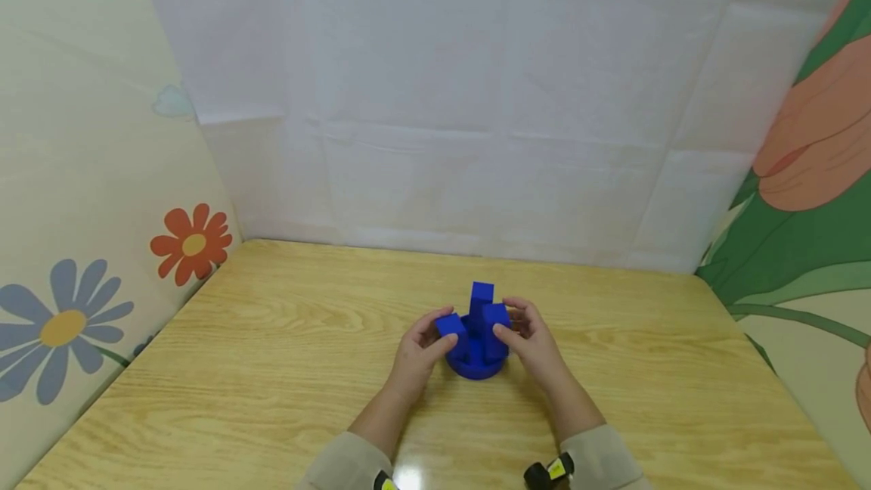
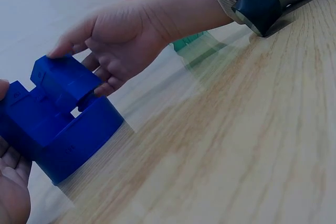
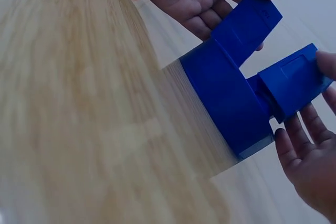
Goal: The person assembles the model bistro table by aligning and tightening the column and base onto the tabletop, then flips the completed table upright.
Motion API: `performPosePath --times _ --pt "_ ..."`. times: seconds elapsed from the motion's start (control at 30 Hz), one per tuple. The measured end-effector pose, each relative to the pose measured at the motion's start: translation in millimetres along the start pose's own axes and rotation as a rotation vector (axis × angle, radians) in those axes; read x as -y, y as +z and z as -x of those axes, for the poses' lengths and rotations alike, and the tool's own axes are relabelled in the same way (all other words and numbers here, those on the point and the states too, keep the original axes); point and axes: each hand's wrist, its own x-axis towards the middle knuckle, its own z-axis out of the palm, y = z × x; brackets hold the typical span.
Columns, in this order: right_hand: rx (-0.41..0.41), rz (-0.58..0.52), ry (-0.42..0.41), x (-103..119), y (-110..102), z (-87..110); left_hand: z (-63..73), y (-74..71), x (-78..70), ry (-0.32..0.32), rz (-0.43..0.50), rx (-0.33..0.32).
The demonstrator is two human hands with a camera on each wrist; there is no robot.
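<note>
One round blue plastic-looking base (image 1: 475, 370) stands on the wood-grain counter (image 1: 292, 346) between left hand (image 1: 416, 354) pinching its rectangular blue left post (image 1: 451, 324) and right hand (image 1: 536, 340) pinching its matching right post (image 1: 498, 316).

Solid deep blue on round base (image 1: 475, 372) and upright blocks (image 1: 482, 293). Yellowish-tan wood grain across tabletop (image 1: 306, 293). Plain white on rear backdrop (image 1: 476, 97). Cream on left backdrop (image 1: 82, 157), printed with blue-grey flower (image 1: 63, 328) and red-orange flower (image 1: 193, 244), both yellow-centred. Coral petals (image 1: 816, 134), green leaves (image 1: 803, 233) on right backdrop (image 1: 810, 376). Beige on sleeves (image 1: 602, 460); black on wrist devices (image 1: 537, 476), with yellow labels (image 1: 557, 469).
</note>
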Motion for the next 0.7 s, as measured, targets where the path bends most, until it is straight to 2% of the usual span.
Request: performPosePath --times 0.2,0.4,0.7 --pt "-0.019 -0.083 -0.053 -0.3 -3.8 2.3 -0.1 -0.3 1.9 0.025 -0.008 0.002" --pt "-0.022 -0.148 -0.041 0.2 -7.7 3.7 0.0 0.5 0.5 0.017 0.013 0.009" --pt "0.021 -0.103 -0.057 -1.2 -12.6 5.6 0.6 0.5 -1.1 0.019 0.025 0.011"
